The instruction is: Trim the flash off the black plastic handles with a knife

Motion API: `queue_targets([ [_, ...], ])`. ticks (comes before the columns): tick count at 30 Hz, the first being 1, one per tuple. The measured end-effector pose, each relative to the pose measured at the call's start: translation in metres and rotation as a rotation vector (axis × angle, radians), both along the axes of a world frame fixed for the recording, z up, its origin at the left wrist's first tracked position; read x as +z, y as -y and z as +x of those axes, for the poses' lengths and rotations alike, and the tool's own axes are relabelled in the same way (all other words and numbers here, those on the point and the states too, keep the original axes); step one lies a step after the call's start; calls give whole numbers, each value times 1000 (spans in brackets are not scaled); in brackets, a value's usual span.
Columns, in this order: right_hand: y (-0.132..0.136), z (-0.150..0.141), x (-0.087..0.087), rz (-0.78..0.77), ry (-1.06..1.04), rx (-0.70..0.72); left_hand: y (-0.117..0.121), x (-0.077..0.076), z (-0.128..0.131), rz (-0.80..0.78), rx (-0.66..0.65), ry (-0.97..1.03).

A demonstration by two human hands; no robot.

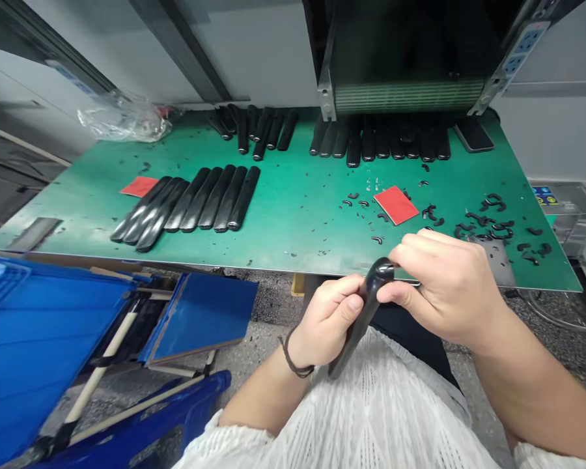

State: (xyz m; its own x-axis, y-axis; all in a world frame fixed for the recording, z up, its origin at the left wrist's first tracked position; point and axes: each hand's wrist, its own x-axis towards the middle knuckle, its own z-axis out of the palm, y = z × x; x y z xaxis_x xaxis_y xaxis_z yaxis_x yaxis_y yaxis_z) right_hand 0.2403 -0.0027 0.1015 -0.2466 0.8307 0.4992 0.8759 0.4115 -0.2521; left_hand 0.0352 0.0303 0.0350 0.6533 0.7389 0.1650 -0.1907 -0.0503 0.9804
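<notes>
A glossy black elongated piece [356,333] slants between the two hands, its rounded end upward, at the near edge of a green bench [293,241] and in front of a white openwork knit top [371,397]. The left hand [329,319] is closed around the shaft, thumb on the near face; the right hand [444,280] pinches the rim of the rounded end between thumb and bent forefinger. Whether a thin sliver lies between those fingertips cannot be made out, and perhaps one does.

For sound handling, the left grip is best kept firm and close beneath the worked end, so that the shaft does not twist; the right pinch is best kept small and its force even along the rim, sparing the polished face.

Similar pieces, smooth, slightly bowed and round-ended, lie side by side in a left row [219,195] and a far right row [354,143], the latter below a ribbed green conveyor [410,98]. Small hooked black scraps [483,220], matt to faintly shiny, are scattered at right, some beside a flat red square [396,205]. Crumpled clear plastic [127,120] occupies the far left corner.
</notes>
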Motion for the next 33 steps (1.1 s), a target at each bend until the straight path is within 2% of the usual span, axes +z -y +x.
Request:
queue_targets([
  [8, 2, 2, -8, 183, 143, -114, 7, 5, 11, -47, 64, -8],
  [12, 3, -3, -15, 286, 216, -227, 9, 3, 13, -123, 75, 18],
  [15, 5, -9, -20, 323, 227, -237, 10, 0, 16, -177, 98, 41],
  [20, 7, -16, -29, 262, 172, -215, 8, 1, 22, -258, 121, 111],
  [27, 12, -22, -36, 123, 144, -76, -2, 11, 28, -289, 226, 116],
  [33, 15, -23, -39, 73, 138, -61, -4, 9, 32, -264, 326, 87],
])
